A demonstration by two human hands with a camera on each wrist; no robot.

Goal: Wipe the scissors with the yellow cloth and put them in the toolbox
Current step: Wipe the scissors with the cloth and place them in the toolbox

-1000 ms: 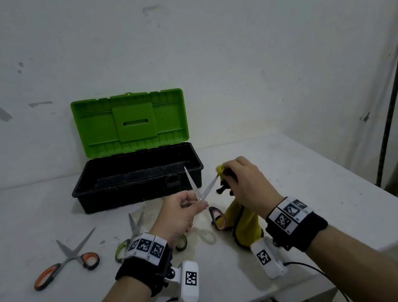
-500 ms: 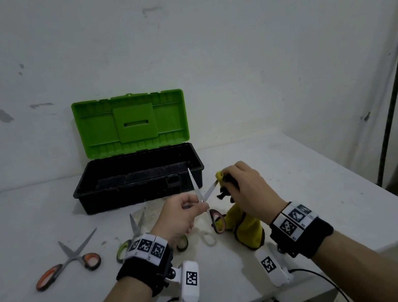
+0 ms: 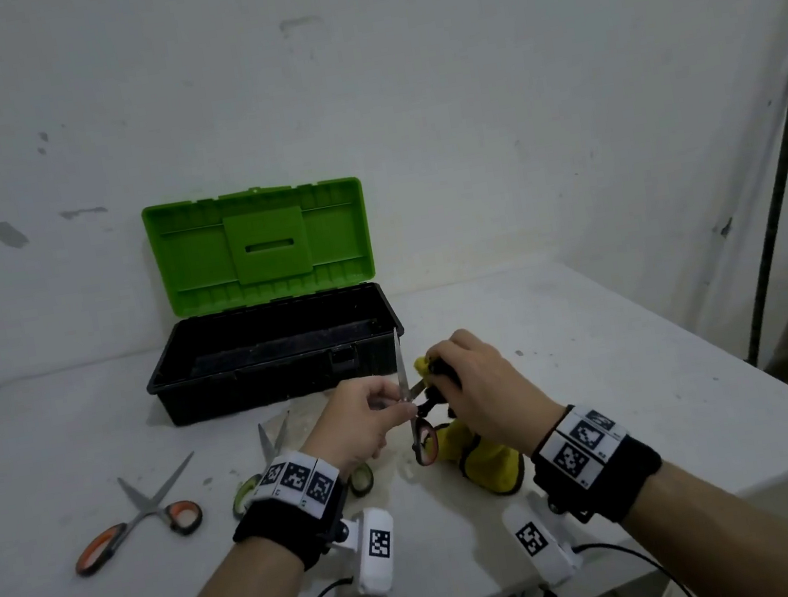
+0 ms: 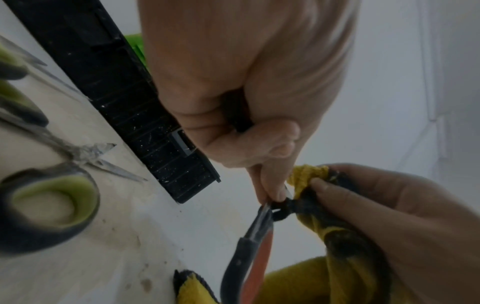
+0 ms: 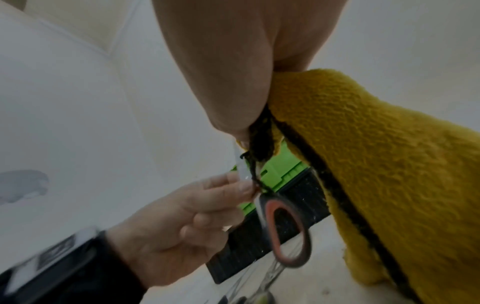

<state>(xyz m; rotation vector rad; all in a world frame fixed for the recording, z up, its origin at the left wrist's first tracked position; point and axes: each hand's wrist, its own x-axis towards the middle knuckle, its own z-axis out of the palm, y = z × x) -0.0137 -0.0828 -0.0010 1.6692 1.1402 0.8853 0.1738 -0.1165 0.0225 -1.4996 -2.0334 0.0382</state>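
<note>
Pinching the scissors [image 3: 410, 400] near their pivot, the left hand [image 3: 360, 426] holds them in the air with one blade pointing up and the orange handle loop hanging down. Just right of it, the right hand [image 3: 479, 387] is curled round the yellow cloth [image 3: 487, 458], wrapping the other blade; the cloth's tail trails down to the table [image 3: 593, 345]. Because the blades stand apart and the left fingertips sit right beside the edges, a hard pull of the cloth could, I judge, swing the blades together on a finger or twist the scissors loose. The open toolbox [image 3: 279, 366] waits on the far side; two more pairs of scissors lie to the left.
</note>
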